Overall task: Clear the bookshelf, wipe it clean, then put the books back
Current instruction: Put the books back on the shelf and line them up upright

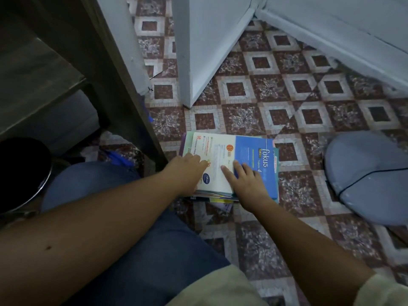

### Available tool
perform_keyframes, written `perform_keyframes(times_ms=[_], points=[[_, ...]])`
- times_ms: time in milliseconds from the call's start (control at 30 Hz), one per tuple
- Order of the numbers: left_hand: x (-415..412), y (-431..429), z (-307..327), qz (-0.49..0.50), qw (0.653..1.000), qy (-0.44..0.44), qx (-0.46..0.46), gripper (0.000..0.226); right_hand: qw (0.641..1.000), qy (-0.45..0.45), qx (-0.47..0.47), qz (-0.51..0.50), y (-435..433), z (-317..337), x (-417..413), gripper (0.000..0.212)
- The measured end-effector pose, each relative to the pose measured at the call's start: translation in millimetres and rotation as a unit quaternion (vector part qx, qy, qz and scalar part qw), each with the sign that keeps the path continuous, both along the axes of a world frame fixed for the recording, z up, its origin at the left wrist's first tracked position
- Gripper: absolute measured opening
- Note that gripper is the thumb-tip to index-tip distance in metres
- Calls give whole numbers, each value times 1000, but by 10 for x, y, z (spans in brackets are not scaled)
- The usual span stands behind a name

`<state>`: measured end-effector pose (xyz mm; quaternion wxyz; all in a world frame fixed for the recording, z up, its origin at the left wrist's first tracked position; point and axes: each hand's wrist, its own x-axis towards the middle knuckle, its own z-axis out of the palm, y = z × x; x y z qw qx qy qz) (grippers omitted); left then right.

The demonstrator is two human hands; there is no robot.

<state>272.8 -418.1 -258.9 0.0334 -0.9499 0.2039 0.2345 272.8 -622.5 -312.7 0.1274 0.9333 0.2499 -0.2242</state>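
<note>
Nearest you, at the bottom of the frame, a cream sleeve cuff with a soft, nubbly look sits at the lower right. Your blue denim jeans fill the lower centre, one knee rounded up at the left.

Both bare forearms reach to the middle of the frame. There the stack of books lies flat on the floor, its thin, uneven page edges and coloured covers fanning out at the near side. On top is a glossy rectangular workbook, half white and half bright blue, printed "fokus". Your right hand lies flat on it with the fingers straight and spread, gripping nothing. Your left hand lies over the cover's white left side; the thumb is hidden, so you cannot tell whether it clasps the edge or only rests there.

The floor is a smooth sheet patterned in maroon and grey diamonds with marbled squares. At the left edge sits a round black container with a shiny metal rim. At the right edge is a domed grey-blue plastic disc with a thin black cord across it.

Farther off, the bookshelf rises at the upper left, in dark matte wood grain with flat square panels. Beyond it, a pale blue painted door stands at the upper centre.
</note>
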Motion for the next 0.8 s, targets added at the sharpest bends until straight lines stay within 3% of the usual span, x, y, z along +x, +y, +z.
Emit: perform_keyframes(times_ms=[300,467,633,800], points=[[6,36,23,-12,1000,21,4,67,991,106,68,-40,52,361,128,74],[-5,42,160,27,999,-30,-36,58,993,46,87,-69,150,800,201,56],[36,105,477,65,979,-177,-77,48,985,22,149,-89,269,1422,303,42],[33,464,857,81,979,-136,-126,37,982,25,175,-62,495,1940,230,36]])
